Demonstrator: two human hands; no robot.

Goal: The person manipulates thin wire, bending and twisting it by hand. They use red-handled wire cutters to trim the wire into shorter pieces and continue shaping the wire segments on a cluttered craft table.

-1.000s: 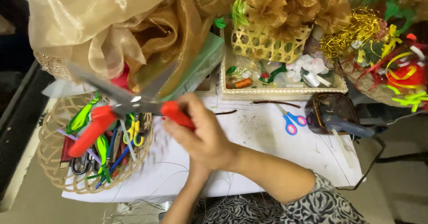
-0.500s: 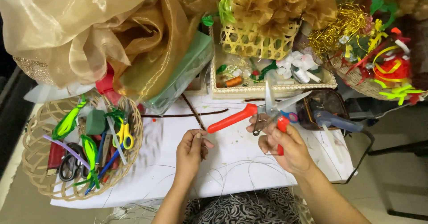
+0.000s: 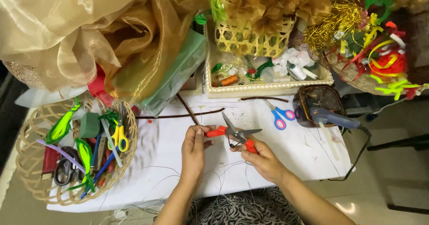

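Note:
My right hand (image 3: 264,161) grips one red handle of a pair of red-handled snips (image 3: 233,133) over the white table (image 3: 170,153). The steel blades stand apart and point right. My left hand (image 3: 194,148) is just left of the snips. Its fingertips are pinched together at the tip of the other red handle, apparently on a thin wire (image 3: 223,173) whose strands trail over the table toward me.
A round woven basket (image 3: 31,162) at the left holds yellow scissors (image 3: 118,135) and green bits. Blue scissors (image 3: 279,117), a glue gun (image 3: 333,117) and a brown pouch (image 3: 319,97) lie at the right. A supply tray (image 3: 268,88), gold fabric (image 3: 67,32) and ribbon baskets crowd the back.
The snips were lifted from beside the left basket, swung to the right, and now sit in the middle between both hands. My left hand has closed in on them.

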